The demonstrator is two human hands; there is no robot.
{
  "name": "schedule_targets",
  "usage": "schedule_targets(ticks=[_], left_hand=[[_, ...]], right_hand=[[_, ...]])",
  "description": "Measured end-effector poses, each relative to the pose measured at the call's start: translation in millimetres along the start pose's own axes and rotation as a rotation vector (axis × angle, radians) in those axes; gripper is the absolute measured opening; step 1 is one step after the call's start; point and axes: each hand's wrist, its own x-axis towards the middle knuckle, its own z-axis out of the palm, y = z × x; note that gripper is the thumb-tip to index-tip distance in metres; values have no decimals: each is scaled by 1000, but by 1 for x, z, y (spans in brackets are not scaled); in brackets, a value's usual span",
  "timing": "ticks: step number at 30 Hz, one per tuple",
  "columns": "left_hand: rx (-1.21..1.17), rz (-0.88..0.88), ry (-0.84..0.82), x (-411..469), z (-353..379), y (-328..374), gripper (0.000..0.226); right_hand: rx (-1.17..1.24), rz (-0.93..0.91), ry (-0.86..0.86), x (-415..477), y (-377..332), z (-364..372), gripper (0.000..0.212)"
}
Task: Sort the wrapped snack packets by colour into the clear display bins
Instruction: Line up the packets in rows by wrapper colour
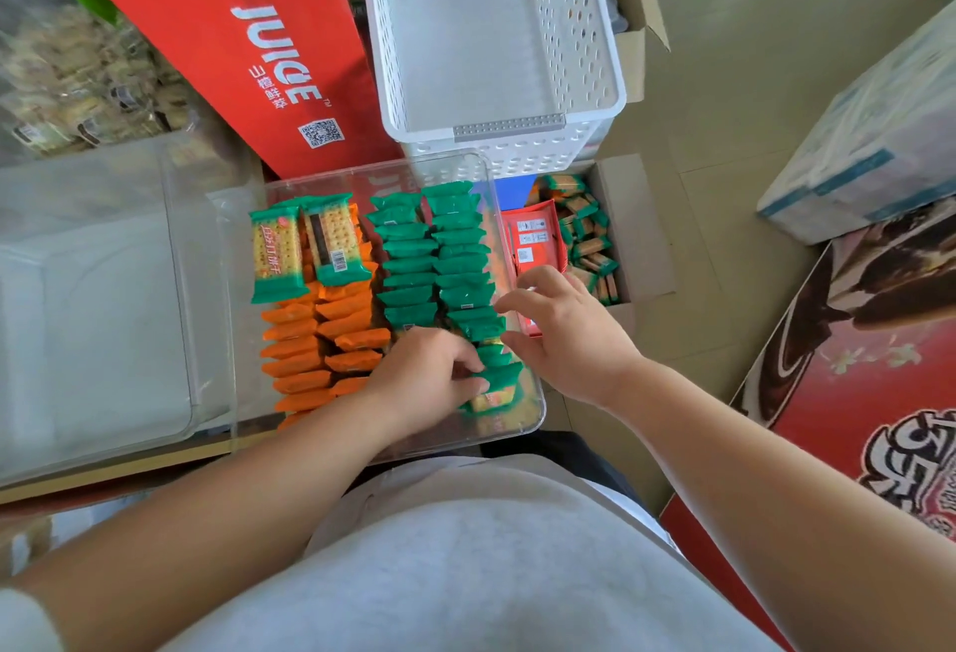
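Inside clear bin, crimped green packets; left hand around one, right hand slack.

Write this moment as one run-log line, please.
left hand: grips green packet in clear bin | right hand: open, at bin's right wall | orange packets: left rows

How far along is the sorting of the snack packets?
Done: the clear plastic bin holds two rows of orange wrapped packets and two rows of green wrapped packets. In hand: the left hand grips packets at a green row's near end; the right hand is open beside it. Left: two green packets lie flat on the orange rows, and the brown cardboard box holds more.
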Motion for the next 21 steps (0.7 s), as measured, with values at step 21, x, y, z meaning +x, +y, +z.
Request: schedule_targets(ticks=[21], left_hand=[[423,-446,483,5,-116,-97,62]], right_hand=[[-371,37,81,42,-36,13,63]])
